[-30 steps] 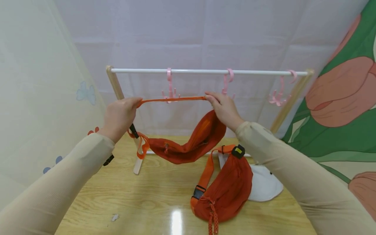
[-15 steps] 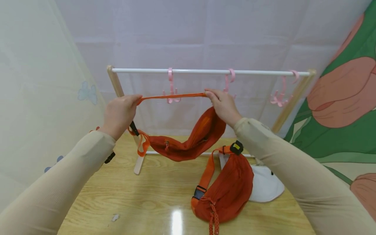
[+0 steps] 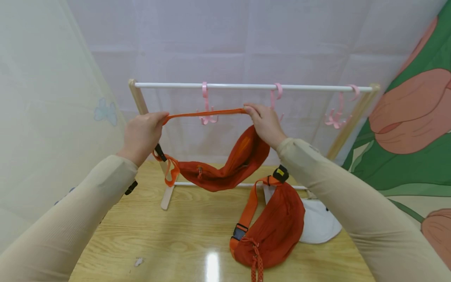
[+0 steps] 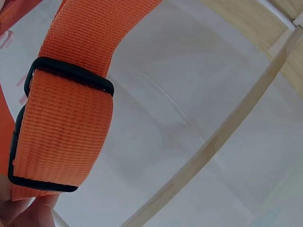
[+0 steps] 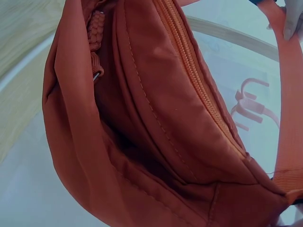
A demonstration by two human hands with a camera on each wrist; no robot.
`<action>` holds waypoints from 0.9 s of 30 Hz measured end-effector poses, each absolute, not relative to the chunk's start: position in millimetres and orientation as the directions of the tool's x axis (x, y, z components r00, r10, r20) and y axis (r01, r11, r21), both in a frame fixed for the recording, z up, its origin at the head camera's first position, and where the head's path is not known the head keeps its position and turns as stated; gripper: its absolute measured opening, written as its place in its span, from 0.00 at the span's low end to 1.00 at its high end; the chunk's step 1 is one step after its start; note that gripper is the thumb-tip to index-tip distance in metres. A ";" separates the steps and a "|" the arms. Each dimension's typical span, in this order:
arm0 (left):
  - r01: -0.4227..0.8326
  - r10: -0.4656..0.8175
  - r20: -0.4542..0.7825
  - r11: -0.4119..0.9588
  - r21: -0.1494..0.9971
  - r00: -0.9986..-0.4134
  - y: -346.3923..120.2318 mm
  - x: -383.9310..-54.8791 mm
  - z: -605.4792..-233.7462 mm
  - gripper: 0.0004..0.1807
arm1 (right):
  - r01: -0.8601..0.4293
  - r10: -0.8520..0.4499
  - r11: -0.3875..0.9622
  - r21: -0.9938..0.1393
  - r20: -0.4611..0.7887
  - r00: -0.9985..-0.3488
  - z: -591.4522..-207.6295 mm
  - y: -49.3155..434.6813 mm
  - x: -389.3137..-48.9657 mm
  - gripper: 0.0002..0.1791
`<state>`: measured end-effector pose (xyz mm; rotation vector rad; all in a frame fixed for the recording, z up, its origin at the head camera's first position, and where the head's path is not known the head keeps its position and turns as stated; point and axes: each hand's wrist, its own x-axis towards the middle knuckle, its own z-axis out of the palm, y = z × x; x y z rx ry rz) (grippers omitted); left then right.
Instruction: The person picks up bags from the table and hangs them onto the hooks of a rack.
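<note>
An orange-red waist bag (image 3: 215,174) hangs in the air, its strap (image 3: 204,113) stretched nearly level between two hands. At the left, the left hand (image 3: 142,135) pinches the strap, with a black buckle (image 3: 160,152) dangling below it. My right hand (image 3: 264,121) grips the strap's other end, where it meets the bag's body. In the left wrist view, the webbing (image 4: 66,127) runs through a black slider above the fingertips (image 4: 35,213). The right wrist view shows the folded bag with its zipper (image 5: 194,71); most of the right hand is hidden there.
Behind the hands stands a rack with a white rail (image 3: 239,85) and wooden legs. Pink hooks (image 3: 208,115) hang from the rail. A second orange-red waist bag (image 3: 275,227) lies on the wooden table (image 3: 183,235), beside a white cloth-like item (image 3: 318,223).
Both hands have risen slightly, lifting the waist bag with them. The right hand has also shifted a little left, so the strap slants up toward it. The second bag stays on the table.
</note>
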<state>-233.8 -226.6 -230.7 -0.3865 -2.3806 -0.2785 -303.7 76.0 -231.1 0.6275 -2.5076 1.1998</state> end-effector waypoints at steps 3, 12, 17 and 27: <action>0.353 0.197 0.675 0.930 0.101 -0.711 -227.2 -234.2 -231.1 0.12 | -0.501 -0.250 0.555 -0.664 0.441 -0.862 -230.0 74.7 -306.4 0.22; 0.348 0.177 0.679 0.930 0.122 -0.712 -233.6 -237.7 -232.3 0.12 | -0.502 -0.248 0.575 -0.646 0.447 -0.859 -225.0 63.2 -312.7 0.21; 0.327 0.166 0.659 0.936 0.128 -0.734 -236.3 -238.1 -233.5 0.12 | -0.474 -0.234 0.621 -0.624 0.430 -0.872 -225.3 57.9 -318.0 0.21; 0.303 0.138 0.649 0.941 0.148 -0.748 -239.5 -240.0 -234.8 0.12 | -0.461 -0.214 0.616 -0.638 0.428 -0.878 -229.0 48.3 -326.8 0.21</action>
